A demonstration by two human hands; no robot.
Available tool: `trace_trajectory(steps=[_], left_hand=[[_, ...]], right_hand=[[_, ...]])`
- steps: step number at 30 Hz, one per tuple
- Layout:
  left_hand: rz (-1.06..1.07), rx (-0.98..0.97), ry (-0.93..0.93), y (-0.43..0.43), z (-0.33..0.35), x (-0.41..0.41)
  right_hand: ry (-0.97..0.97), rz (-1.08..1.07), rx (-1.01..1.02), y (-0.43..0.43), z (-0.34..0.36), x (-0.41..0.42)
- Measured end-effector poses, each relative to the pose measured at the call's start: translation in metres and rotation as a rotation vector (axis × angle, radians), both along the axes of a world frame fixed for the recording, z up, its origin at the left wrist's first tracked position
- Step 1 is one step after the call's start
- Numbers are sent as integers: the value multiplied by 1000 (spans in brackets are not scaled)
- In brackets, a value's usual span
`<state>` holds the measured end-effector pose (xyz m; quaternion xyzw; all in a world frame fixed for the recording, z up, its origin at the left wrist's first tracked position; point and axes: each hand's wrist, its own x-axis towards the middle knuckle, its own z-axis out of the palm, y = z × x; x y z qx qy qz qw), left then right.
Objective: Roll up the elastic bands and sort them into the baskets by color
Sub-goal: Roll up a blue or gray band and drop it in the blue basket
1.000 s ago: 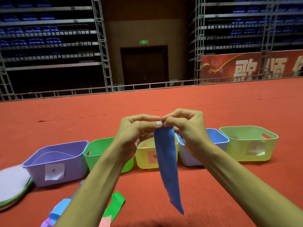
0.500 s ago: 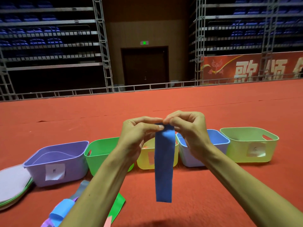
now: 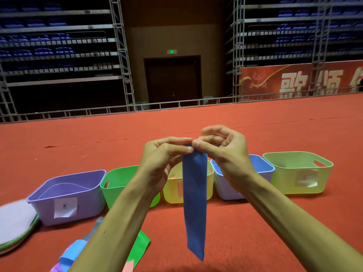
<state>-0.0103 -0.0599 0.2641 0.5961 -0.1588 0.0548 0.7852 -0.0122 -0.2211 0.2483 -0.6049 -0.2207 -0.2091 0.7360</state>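
The red carpet (image 3: 255, 232) leaves open room all round. A row of baskets crosses it just beyond the hands, and the blue basket (image 3: 262, 169) sits right of centre, behind the right wrist. The dark blue elastic band (image 3: 195, 203) hangs in the air with its long axis vertical and its lower end free above the carpet. The left hand (image 3: 161, 160) and the right hand (image 3: 225, 152) meet at its top edge, both pinching it and equally near, so the roll probably runs downward.

Top end of the blue band (image 3: 194, 193) vanishes between pinching fingertips (image 3: 197, 143); below them the band covers the label of the yellow basket (image 3: 209, 185); loose bands (image 3: 72, 254) run off the bottom edge.
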Motion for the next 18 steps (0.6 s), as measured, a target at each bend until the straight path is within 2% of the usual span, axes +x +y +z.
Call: trace_trajectory(steps=[7, 15, 18], left_hand=[[-40, -20, 14, 1, -1, -1], [-242, -20, -20, 14, -3, 3], [-226, 40, -37, 15, -3, 3]], right_hand=[[119, 143, 134, 2, 1, -1], [64, 141, 158, 4, 0, 1], [46, 144, 158, 3, 0, 1]])
